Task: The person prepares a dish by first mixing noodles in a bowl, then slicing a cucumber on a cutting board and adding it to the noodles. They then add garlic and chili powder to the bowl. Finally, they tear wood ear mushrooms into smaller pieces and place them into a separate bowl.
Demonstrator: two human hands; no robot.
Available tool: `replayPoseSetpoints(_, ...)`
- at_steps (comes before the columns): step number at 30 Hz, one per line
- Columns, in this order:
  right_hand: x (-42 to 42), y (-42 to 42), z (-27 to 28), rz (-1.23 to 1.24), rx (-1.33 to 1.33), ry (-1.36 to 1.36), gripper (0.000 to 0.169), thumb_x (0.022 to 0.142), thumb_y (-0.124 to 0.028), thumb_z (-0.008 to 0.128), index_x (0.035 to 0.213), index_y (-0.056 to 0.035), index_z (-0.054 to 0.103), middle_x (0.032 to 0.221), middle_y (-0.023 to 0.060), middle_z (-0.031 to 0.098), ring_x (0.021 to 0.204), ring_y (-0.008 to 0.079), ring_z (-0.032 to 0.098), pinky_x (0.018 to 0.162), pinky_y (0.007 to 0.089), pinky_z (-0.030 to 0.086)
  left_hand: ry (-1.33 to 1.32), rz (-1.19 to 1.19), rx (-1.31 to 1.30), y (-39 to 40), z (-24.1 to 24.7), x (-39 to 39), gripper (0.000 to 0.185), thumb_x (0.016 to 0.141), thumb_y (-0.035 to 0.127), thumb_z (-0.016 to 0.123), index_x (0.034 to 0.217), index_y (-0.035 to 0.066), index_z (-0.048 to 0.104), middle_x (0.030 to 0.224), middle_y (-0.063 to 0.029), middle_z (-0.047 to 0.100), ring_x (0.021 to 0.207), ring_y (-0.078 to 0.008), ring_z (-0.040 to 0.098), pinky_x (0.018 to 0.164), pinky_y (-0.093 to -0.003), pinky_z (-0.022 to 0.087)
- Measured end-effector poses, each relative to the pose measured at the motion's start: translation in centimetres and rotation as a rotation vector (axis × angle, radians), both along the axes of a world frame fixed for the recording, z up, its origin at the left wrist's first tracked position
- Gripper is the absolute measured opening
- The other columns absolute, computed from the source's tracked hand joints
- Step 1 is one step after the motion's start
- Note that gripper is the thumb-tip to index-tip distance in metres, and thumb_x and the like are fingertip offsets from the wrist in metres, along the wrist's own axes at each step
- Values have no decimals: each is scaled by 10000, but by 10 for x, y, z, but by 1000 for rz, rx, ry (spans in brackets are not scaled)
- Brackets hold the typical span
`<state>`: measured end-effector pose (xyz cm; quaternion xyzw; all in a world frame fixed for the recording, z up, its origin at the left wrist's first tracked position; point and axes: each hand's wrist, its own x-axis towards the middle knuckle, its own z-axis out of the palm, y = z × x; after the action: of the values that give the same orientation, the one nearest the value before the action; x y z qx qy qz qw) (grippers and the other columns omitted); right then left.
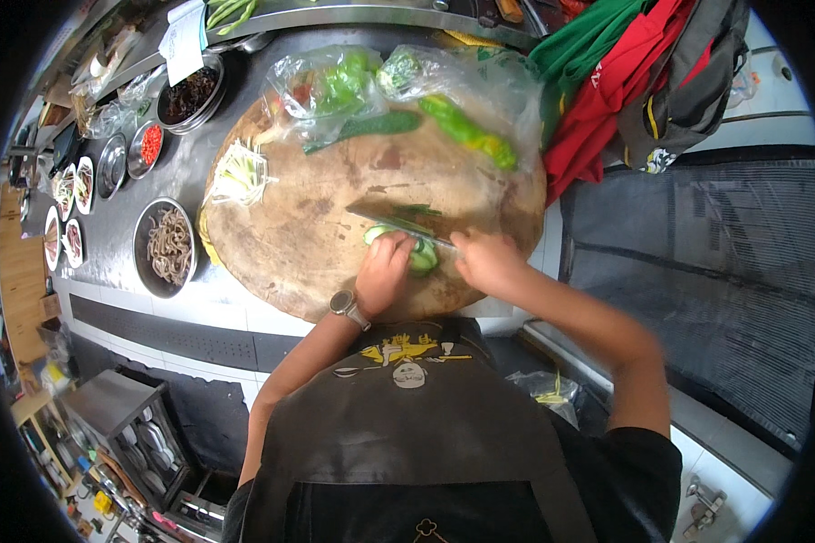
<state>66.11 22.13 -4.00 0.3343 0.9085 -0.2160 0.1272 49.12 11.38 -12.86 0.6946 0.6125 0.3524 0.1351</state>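
Observation:
My right hand (487,263) grips the handle of a kitchen knife (397,222), whose blade slants up to the left over a round wooden chopping block (299,237). The fingertips of my left hand (384,271), with a watch on its wrist, hold down pale green cucumber slices (422,258) against the block beside the blade. Thin dark green strips (418,210) lie just beyond the knife. Farther back rest a whole cucumber (384,123) and a long green pepper (468,132). White-green shreds (239,173) form a pile at the block's left edge.
Plastic bags of vegetables (333,85) cover the block's back edge. At left on the steel counter stand a bowl of brown strips (170,244), a bowl of chopped red pepper (151,144) and several small plates. Red cloth (604,102) hangs at the right, above a dark mesh panel (693,271).

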Motion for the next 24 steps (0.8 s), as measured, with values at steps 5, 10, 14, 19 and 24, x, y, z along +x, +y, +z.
replayPoseSetpoints(5, 8, 12, -18, -31, -21, 180, 266, 758, -177, 560, 972, -21, 537, 869, 184, 568, 740, 356, 590, 657, 443, 480, -25, 10, 35, 1, 2, -1, 354, 711, 7, 568, 1060, -7, 509, 1045, -163, 499, 950, -322, 490, 824, -383, 422)
replayPoseSetpoints(10, 3, 11, 27, 42, -63, 40, 258, 757, -164, 541, 975, -27, 540, 903, 185, 576, 749, 346, 597, 671, 444, 483, -51, -8, 42, 3, -7, -3, 398, 675, -25, 616, 1053, -6, 492, 1022, -176, 489, 945, -350, 479, 819, -406, 413)
replayPoseSetpoints(14, -3, 5, 0, 15, 5, 5, 228, 755, -158, 541, 939, -23, 540, 874, 172, 575, 733, 340, 600, 661, 433, 487, -53, -27, 27, 5, -2, 0, 384, 676, -20, 618, 1041, -3, 500, 1010, -171, 494, 939, -344, 483, 811, -400, 415)
replayPoseSetpoints(19, -6, 7, -8, 34, 56, 79, 212, 754, -157, 539, 912, -15, 542, 843, 166, 580, 721, 340, 602, 650, 431, 489, -5, -16, 48, 4, -1, -1, 362, 683, -2, 618, 1032, 3, 523, 1005, -151, 506, 941, -326, 489, 809, -387, 419)
replayPoseSetpoints(24, -9, 2, -9, 24, 58, 108, 204, 752, -162, 547, 900, -21, 553, 834, 161, 582, 717, 335, 603, 640, 426, 489, 70, 68, 19, -7, 2, 6, 341, 706, -18, 572, 1045, 10, 542, 1021, -142, 513, 952, -314, 490, 823, -381, 419)
